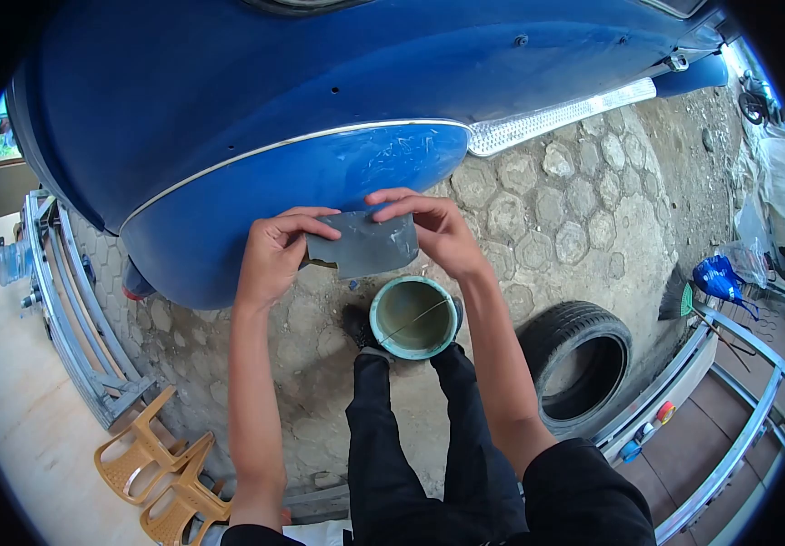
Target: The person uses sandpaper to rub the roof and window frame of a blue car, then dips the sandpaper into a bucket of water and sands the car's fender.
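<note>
Between my two hands is a sheet of grey sandpaper [365, 246], with a torn lower left edge. My left hand [271, 253] pinches its left end, thumb below and fingers on top. At the right end, my right hand [442, 238] grips the sheet with its fingers over the upper edge. Just beyond lies a blue, rounded vehicle panel [301, 182] with a pale trim line and whitish scuffs on its right part. Below the sheet, a green bucket [378, 332] of murky water stands between my feet.
The large blue vehicle body [220, 82] fills the far side, with a silver textured step [565, 116] at right. A loose tyre [615, 341] lies right of the bucket. Tan plastic chairs [124, 464] and a metal frame [70, 332] stand left. Hexagonal pavers [513, 217] cover the ground.
</note>
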Tool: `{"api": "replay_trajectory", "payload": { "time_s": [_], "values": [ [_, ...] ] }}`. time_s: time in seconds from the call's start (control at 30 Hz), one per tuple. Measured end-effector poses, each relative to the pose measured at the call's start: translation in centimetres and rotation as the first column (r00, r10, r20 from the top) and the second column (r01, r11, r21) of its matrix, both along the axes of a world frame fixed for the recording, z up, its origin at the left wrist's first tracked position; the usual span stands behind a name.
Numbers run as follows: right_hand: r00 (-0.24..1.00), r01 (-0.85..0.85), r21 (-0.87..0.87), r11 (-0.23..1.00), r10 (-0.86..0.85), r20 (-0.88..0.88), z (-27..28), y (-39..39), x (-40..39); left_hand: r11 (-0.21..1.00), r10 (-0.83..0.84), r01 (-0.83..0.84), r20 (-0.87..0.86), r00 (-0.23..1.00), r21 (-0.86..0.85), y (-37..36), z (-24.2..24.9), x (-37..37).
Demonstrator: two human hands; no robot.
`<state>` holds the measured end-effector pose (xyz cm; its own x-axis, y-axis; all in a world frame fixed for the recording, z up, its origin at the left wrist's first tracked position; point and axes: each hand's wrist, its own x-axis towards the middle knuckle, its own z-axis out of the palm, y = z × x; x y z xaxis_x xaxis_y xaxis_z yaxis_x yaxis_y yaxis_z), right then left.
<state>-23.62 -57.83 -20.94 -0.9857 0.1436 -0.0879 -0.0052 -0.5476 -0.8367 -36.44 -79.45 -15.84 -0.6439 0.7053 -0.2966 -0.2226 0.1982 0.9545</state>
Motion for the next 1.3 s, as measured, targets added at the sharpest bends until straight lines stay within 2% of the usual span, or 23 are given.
{"api": "replay_trajectory", "payload": {
  "time_s": [0.03,0.07,0.1,0.17,0.2,0.27,0.3,0.37,0.4,0.5,0.6,0.7,0.73,0.77,0.83,0.87,0.9,0.93,0.97,1.07,1.2,1.3],
  "values": [
    [0.997,-0.031,-0.165,0.986,0.041,0.06,0.8,0.5,0.1,1.0,0.019,-0.019,0.076,0.997,-0.005,0.2,1.0,-0.2],
    [0.99,-0.022,-0.23,0.973,0.053,0.13,1.1,0.4,0.0,0.999,0.039,-0.038,0.15,0.988,-0.01,0.2,1.6,-0.3],
    [0.978,-0.004,-0.294,0.956,0.065,0.199,1.3,0.4,-0.1,0.999,0.051,-0.051,0.143,0.988,-0.006,0.1,1.2,-0.4],
    [0.93,0.082,-0.215,0.973,0.002,0.368,1.8,-1.1,-0.7,0.997,0.077,-0.077,0.13,0.989,0.001,-0.2,0.5,-0.6],
    [0.892,0.082,-0.051,0.995,-0.05,0.449,2.2,-1.7,-0.9,0.996,0.087,-0.086,0.038,0.995,-0.027,-0.3,0.4,-0.4],
    [0.892,0.142,0.106,0.984,-0.173,0.417,1.9,-2.8,-1.4,0.99,0.098,-0.111,-0.147,0.984,-0.083,0.5,0.8,0.3],
    [0.89,0.172,0.181,0.968,-0.232,0.393,1.8,-3.2,-1.7,0.985,0.155,-0.162,-0.12,0.981,-0.051,0.8,1.0,0.6],
    [0.883,0.26,0.121,0.958,-0.287,0.37,2.3,-3.6,-2.4,0.965,0.264,-0.264,-0.06,0.963,0.013,1.4,1.3,1.1],
    [0.877,0.303,0.09,0.949,-0.314,0.362,2.5,-3.8,-2.5,0.961,0.276,-0.276,-0.014,0.961,-0.031,1.5,1.5,1.0],
    [0.907,0.28,0.062,0.958,-0.285,0.311,2.7,-3.9,-2.8,0.95,0.299,-0.289,0.071,0.952,-0.116,1.4,1.8,0.8],
    [0.872,0.364,-0.017,0.931,-0.335,0.357,2.1,-4.7,-2.9,0.954,0.291,-0.285,0.055,0.955,-0.093,1.0,0.4,1.0],
    [0.888,0.418,-0.397,0.817,-0.276,0.367,2.4,-6.6,-2.5,0.95,0.312,-0.31,0.043,0.949,-0.04,1.5,-0.2,1.6],
    [0.885,0.429,-0.381,0.819,-0.298,0.357,2.6,-7.3,-2.3,0.948,0.318,-0.317,0.052,0.947,-0.022,1.6,-0.4,1.7],
    [0.875,0.437,-0.288,0.852,-0.329,0.354,2.5,-7.5,-2.3,0.946,0.323,-0.324,0.063,0.944,-0.004,1.7,-0.6,1.8],
    [0.855,0.445,-0.099,0.89,-0.39,0.341,1.9,-7.9,-2.3,0.948,0.307,-0.316,-0.143,0.941,-0.042,1.6,-0.3,1.9],
    [0.858,0.449,0.252,0.857,-0.492,0.146,1.2,-7.3,-2.7,0.947,0.291,-0.315,-0.244,0.925,-0.063,1.4,0.0,1.9],
    [0.836,0.47,0.477,0.743,-0.548,0.031,0.7,-6.3,-2.8,0.929,0.203,-0.342,-0.579,0.79,-0.142,0.8,0.4,1.7],
    [0.815,0.48,0.666,0.572,-0.571,-0.097,1.0,-5.0,-3.0,0.898,0.055,-0.39,-0.829,0.557,-0.202,-0.3,0.8,1.1],
    [0.798,0.479,0.803,0.354,-0.556,-0.231,1.2,-4.1,-3.5,0.86,-0.124,-0.453,-0.958,0.258,-0.234,-1.4,1.0,0.4],
    [0.795,0.329,0.944,-0.005,-0.538,-0.279,1.3,-3.5,-5.5,0.79,-0.189,-0.583,-0.98,0.065,-0.191,-5.2,-1.0,-1.7],
    [0.785,0.325,0.946,0.012,-0.562,-0.263,0.2,-6.2,-7.0,0.773,-0.281,-0.59,-0.96,0.008,-0.231,-7.5,-5.2,-2.4],
    [0.761,0.39,0.921,0.019,-0.569,-0.31,-1.0,-7.1,-7.2,0.768,-0.275,-0.611,-0.96,-0.044,-0.192,-7.4,-5.7,-2.3]
  ]
}}
